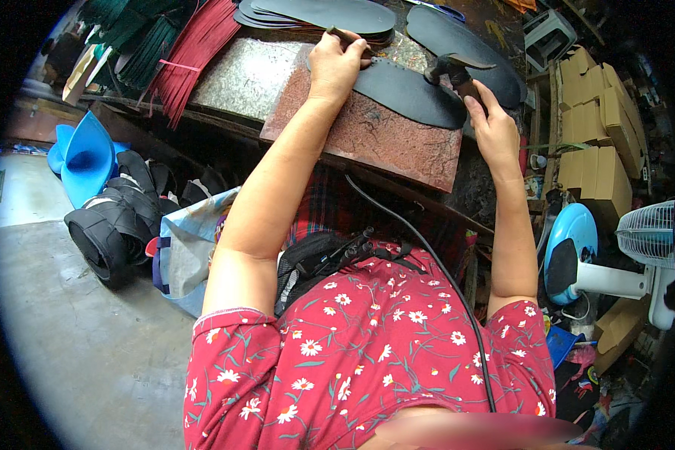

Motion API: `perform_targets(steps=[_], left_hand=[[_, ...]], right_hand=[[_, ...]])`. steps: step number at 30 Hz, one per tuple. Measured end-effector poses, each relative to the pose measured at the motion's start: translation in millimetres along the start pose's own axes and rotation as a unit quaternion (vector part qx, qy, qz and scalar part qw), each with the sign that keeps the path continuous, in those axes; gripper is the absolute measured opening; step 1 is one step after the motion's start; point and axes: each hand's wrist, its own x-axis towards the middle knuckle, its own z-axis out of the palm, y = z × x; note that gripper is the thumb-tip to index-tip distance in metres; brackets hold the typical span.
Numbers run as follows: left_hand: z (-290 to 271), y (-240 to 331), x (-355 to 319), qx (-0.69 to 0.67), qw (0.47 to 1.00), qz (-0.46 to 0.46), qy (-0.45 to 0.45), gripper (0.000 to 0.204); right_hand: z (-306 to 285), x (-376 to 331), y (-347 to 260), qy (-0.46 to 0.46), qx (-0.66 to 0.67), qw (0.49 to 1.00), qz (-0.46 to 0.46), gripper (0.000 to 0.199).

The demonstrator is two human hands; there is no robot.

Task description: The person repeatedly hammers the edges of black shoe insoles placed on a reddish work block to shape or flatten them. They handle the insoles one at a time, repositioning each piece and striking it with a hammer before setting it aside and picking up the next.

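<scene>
A dark grey shoe sole piece (409, 97) lies flat on a reddish-brown, rough-faced slab (427, 161) at the bench's front. Over the sole's left end, my left hand (335, 69) is closed round a short brown rod-like tool (343, 34), whose lower end is hidden by the fingers. Small marks run along the sole's far edge beside that hand. At the sole's right end my right hand (493, 124) is closed on what looks like a hammer, its dark head (444, 69) with a curved, pointed end raised above the sole.
Stacked sole pieces (315, 16) lie at the bench's back, with a larger dark sheet (469, 49) behind the hammer. Red strips (202, 56) hang at the left. Black rolls (109, 232) and a bag (191, 247) stand below; cardboard boxes (596, 180) and a fan (645, 232) are right.
</scene>
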Motion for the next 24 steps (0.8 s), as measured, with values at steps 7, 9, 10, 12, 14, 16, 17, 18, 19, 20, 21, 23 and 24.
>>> perform_targets(steps=[7, 9, 10, 12, 14, 16, 17, 18, 19, 20, 21, 23, 24], left_hand=[[-2.5, 5.5, -2.6, 0.246, 0.958, 0.144, -0.042, 0.016], [1.9, 12.6, -5.5, 0.296, 0.935, 0.19, -0.049, 0.018], [6.0, 16.1, -5.6, 0.321, 0.921, 0.216, -0.051, 0.019], [16.4, 19.6, -9.4, 0.371, 0.887, 0.266, -0.069, 0.014], [21.6, 19.4, -11.1, 0.41, 0.848, 0.324, -0.085, 0.011], [21.4, 14.9, -10.6, 0.382, 0.891, 0.244, -0.037, 0.013], [19.3, 12.1, -7.9, 0.363, 0.908, 0.209, -0.013, 0.014], [14.1, 8.5, -5.7, 0.318, 0.932, 0.174, 0.025, 0.014], [13.0, 5.0, -2.1, 0.014, 1.0, -0.024, 0.009, 0.011], [11.8, 1.1, -0.2, -0.025, 1.0, -0.012, -0.008, 0.012], [11.3, -2.4, 0.0, -0.063, 0.998, -0.012, -0.016, 0.013], [8.6, -4.5, 2.9, 0.024, 0.999, 0.023, -0.042, 0.014], [9.0, -3.9, 2.8, 0.071, 0.995, 0.024, -0.066, 0.014]], right_hand=[[-41.3, -2.9, -29.9, 0.053, 0.116, 0.984, -0.126, 0.041], [-57.8, -7.0, -44.7, 0.11, 0.243, 0.951, -0.16, 0.038], [-55.5, -6.8, -52.4, 0.12, 0.261, 0.94, -0.183, 0.037], [-50.1, -9.1, -56.6, 0.171, 0.293, 0.91, -0.239, 0.036], [-29.3, -4.9, -52.0, 0.113, 0.175, 0.95, -0.234, 0.04], [-15.0, -5.1, -33.0, 0.041, 0.095, 0.99, -0.099, 0.046], [-10.9, -2.9, -21.4, 0.043, 0.094, 0.99, -0.094, 0.045], [-6.7, -4.8, -10.8, 0.033, 0.085, 0.993, -0.078, 0.044], [-4.3, -6.5, -2.9, 0.049, 0.067, 0.995, -0.059, 0.043], [-2.0, -5.5, 1.0, 0.027, 0.067, 0.997, -0.012, 0.042], [-5.5, -7.8, 2.6, 0.006, 0.078, 0.997, -0.026, 0.043], [-16.4, -10.2, -6.6, 0.0, 0.067, 0.997, -0.028, 0.044], [-25.0, -10.6, -16.2, 0.03, 0.1, 0.993, -0.053, 0.044]])
